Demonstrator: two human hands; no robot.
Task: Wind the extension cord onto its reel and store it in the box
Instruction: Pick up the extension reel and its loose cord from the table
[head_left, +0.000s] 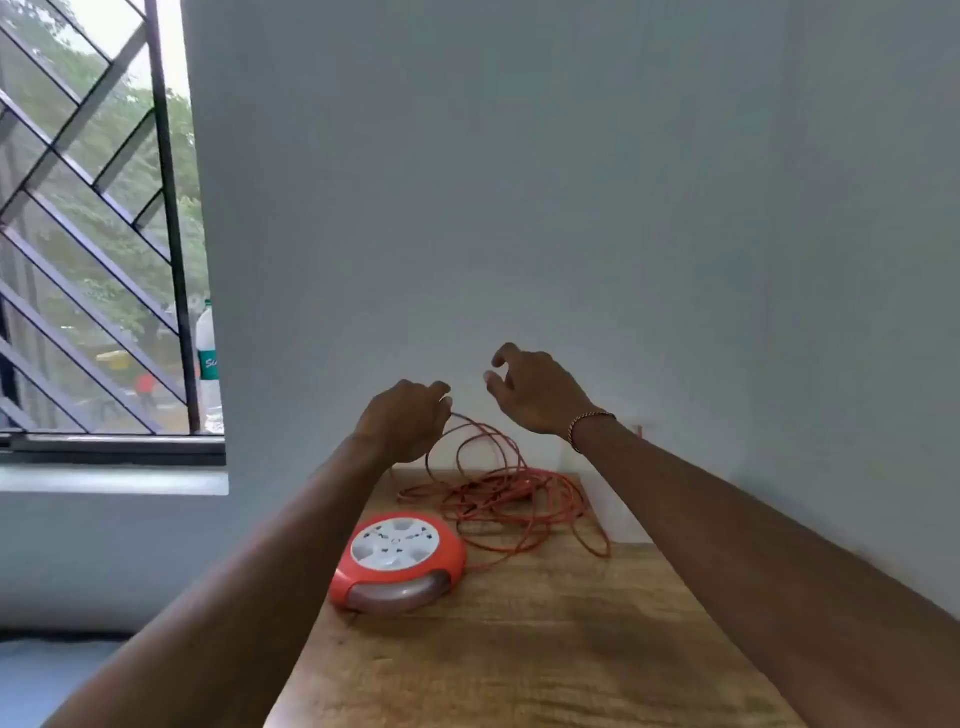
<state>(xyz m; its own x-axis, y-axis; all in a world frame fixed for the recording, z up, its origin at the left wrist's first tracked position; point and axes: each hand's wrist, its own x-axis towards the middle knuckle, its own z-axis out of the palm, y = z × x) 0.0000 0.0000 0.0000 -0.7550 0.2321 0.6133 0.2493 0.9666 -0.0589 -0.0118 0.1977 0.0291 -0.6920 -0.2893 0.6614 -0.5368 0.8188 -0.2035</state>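
Note:
A round orange reel (397, 561) with a white socket face lies flat near the left edge of the wooden table (545, 649). Behind it the thin orange cord (511, 501) sprawls in loose tangled loops against the wall. My left hand (402, 418) is raised above the loops and pinches a strand of the cord, lifting it off the table. My right hand (535, 387) hovers higher and to the right, fingers spread and curled, holding nothing. No box is in view.
A grey wall stands directly behind the table. At the left is a barred window (88, 234) with a plastic bottle (208, 353) on its sill. A small red mark (639, 431) shows on the wall by my right wrist.

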